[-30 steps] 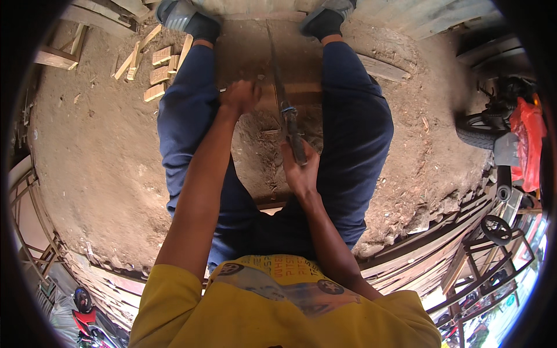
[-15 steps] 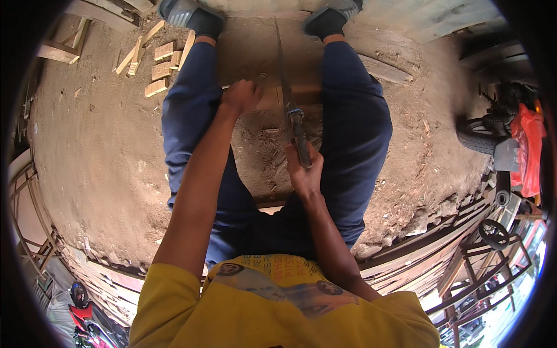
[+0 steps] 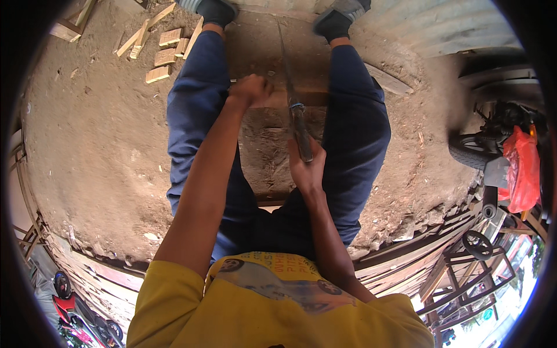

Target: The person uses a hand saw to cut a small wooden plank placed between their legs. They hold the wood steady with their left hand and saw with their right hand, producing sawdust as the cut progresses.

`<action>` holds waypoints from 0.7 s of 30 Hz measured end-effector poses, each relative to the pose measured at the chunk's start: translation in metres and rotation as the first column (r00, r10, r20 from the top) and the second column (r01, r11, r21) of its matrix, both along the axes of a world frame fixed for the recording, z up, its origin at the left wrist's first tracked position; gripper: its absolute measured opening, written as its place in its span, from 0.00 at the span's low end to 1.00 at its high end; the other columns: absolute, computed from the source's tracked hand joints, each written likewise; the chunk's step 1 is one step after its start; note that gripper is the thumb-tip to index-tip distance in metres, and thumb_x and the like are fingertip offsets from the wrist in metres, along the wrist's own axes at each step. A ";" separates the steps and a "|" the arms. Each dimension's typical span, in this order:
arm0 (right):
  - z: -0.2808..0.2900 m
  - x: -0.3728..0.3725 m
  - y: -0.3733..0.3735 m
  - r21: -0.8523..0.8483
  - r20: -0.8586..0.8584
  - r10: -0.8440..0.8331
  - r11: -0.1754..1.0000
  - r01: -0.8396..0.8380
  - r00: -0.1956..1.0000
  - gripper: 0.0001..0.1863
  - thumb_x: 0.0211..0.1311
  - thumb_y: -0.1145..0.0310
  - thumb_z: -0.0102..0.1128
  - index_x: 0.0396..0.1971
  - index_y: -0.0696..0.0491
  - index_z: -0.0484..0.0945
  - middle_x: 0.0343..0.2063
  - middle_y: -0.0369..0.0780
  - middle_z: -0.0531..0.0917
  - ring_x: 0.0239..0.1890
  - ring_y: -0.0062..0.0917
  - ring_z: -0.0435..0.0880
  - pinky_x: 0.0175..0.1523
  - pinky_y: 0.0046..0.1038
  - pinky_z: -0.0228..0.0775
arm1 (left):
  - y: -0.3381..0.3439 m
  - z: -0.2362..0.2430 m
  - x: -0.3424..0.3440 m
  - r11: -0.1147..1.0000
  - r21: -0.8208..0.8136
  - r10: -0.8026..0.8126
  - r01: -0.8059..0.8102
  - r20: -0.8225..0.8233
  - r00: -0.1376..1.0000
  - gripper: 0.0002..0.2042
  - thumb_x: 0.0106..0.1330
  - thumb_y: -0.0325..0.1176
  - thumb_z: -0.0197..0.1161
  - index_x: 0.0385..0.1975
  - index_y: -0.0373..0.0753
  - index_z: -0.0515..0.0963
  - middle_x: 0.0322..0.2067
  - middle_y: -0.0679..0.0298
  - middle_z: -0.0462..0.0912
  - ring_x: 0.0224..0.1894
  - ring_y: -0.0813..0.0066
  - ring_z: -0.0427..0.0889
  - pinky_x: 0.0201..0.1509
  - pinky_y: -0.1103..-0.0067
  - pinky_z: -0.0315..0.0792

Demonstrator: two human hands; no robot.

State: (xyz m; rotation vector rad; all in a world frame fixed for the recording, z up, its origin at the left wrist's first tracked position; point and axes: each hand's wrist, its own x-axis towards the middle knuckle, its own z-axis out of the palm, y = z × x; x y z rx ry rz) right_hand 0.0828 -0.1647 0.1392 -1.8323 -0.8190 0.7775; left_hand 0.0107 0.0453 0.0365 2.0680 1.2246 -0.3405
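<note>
A handsaw with a long, narrow dark blade points away from me between my lower legs. My right hand is closed around its dark handle, which has something blue wound near the blade end. Under the blade, a wooden board lies crosswise between my knees. My left hand is closed on the board's left part, left of the saw. How its fingers wrap the wood is hidden. Where the blade meets the board is blurred, so the depth of any cut cannot be made out.
Several short cut wood blocks lie on the dirt floor beyond my left knee. A flat plank rests right of my right leg. Further right are a motorcycle wheel and a red plastic bag. Stacked boards lie behind me.
My right hand has pushed the saw slightly forward across the board. My left hand stays on the wood. The whole view has shifted a little.
</note>
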 end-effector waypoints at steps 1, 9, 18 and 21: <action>0.004 0.002 0.003 -0.031 0.015 0.011 0.999 -0.010 1.000 0.10 0.61 0.69 0.57 0.25 0.60 0.72 0.15 0.31 0.69 0.21 0.11 0.64 0.24 0.22 0.58 | 0.000 0.004 0.001 1.000 0.001 0.007 -0.007 0.010 1.000 0.22 0.64 0.48 0.45 0.44 0.41 0.80 0.48 0.52 0.79 0.52 0.49 0.76 0.56 0.61 0.70; 0.029 -0.007 -0.048 -0.249 -0.108 0.017 0.967 -0.043 0.994 0.09 0.61 0.69 0.56 0.30 0.62 0.75 0.17 0.38 0.74 0.23 0.13 0.69 0.28 0.25 0.65 | -0.001 0.020 0.000 1.000 -0.009 0.001 -0.001 -0.007 1.000 0.22 0.65 0.47 0.44 0.46 0.40 0.79 0.49 0.50 0.78 0.53 0.49 0.75 0.58 0.62 0.69; 0.126 -0.023 -0.119 -0.387 -0.142 0.014 0.920 -0.069 0.990 0.07 0.62 0.72 0.57 0.30 0.60 0.76 0.17 0.34 0.73 0.22 0.12 0.68 0.26 0.22 0.61 | -0.003 0.018 0.001 1.000 0.006 0.006 -0.006 0.006 1.000 0.23 0.65 0.47 0.45 0.45 0.36 0.79 0.48 0.47 0.78 0.53 0.48 0.75 0.58 0.61 0.69; 0.133 -0.030 -0.149 -0.326 -0.120 0.003 0.944 -0.042 0.993 0.08 0.63 0.71 0.56 0.28 0.60 0.74 0.16 0.30 0.70 0.21 0.10 0.64 0.24 0.19 0.55 | -0.002 0.018 0.006 0.999 0.036 -0.007 0.009 -0.061 0.998 0.23 0.66 0.47 0.44 0.45 0.37 0.80 0.51 0.51 0.76 0.55 0.52 0.74 0.59 0.63 0.68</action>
